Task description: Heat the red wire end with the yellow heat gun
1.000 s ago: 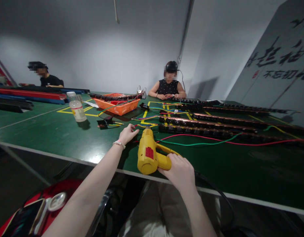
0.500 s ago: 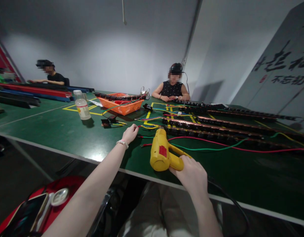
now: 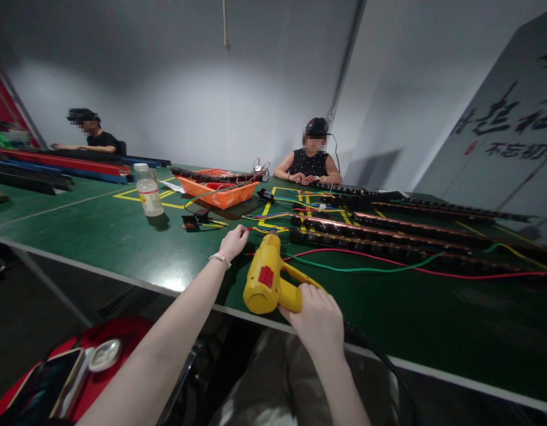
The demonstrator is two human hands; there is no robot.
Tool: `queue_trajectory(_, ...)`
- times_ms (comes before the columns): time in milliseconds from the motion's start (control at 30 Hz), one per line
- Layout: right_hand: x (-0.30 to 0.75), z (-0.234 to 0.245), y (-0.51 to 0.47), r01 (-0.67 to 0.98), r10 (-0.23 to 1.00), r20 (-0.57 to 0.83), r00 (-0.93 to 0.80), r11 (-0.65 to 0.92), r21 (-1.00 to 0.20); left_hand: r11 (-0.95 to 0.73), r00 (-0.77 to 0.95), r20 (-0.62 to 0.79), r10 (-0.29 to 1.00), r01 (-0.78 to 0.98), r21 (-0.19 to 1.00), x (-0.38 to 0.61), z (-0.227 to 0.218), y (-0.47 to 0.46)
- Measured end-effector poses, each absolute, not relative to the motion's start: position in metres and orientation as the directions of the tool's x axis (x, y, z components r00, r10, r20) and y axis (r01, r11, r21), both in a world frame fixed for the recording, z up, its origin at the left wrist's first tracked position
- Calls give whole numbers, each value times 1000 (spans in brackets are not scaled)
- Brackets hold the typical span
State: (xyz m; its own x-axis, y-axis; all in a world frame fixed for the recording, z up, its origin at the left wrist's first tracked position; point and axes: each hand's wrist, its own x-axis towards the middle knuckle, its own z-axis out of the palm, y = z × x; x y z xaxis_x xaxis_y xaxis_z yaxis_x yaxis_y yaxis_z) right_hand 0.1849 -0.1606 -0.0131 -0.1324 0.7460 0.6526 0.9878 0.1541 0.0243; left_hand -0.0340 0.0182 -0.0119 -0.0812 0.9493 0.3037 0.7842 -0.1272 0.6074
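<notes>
My right hand point(image 3: 315, 313) is wrapped round the handle of a yellow heat gun point(image 3: 267, 269), whose nozzle points away from me over the bench. Pinched in the fingertips of my left hand point(image 3: 235, 241) are the ends of thin wires point(image 3: 258, 231) that run right to a long black wiring harness point(image 3: 331, 238). The heat gun's nozzle sits close to these wires, just right of my left fingers. A green wire point(image 3: 366, 270) and a red wire point(image 3: 389, 258) lie beyond the gun, their left ends partly hidden by it.
An orange basket point(image 3: 229, 198) holding a dark harness stands further back, near a plastic bottle point(image 3: 149, 192). Small black connectors point(image 3: 196, 221) lie left of my hand. Two people sit across the green bench point(image 3: 122, 248). A red stool point(image 3: 126, 331) is below left.
My right hand has carried the heat gun left, bringing its nozzle nearer my left fingers and covering the red and green wire ends. My left hand stays almost still.
</notes>
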Motion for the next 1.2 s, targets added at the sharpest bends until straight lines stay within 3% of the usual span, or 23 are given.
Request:
queue_trajectory(367,149,-15,-155,969,771,618,-155,240,-56,-173,-78,311,947,692,701,-44,-19,29)
queue_trajectory(733,176,-13,-151,949,758,623,-194,305,-76,-215,-33,329,944,696,686,-43,-21,26)
queue_trajectory(1200,232,-11,-153,976,755,638,-151,216,-24,-206,-41,334,942,714,669,-41,-19,24)
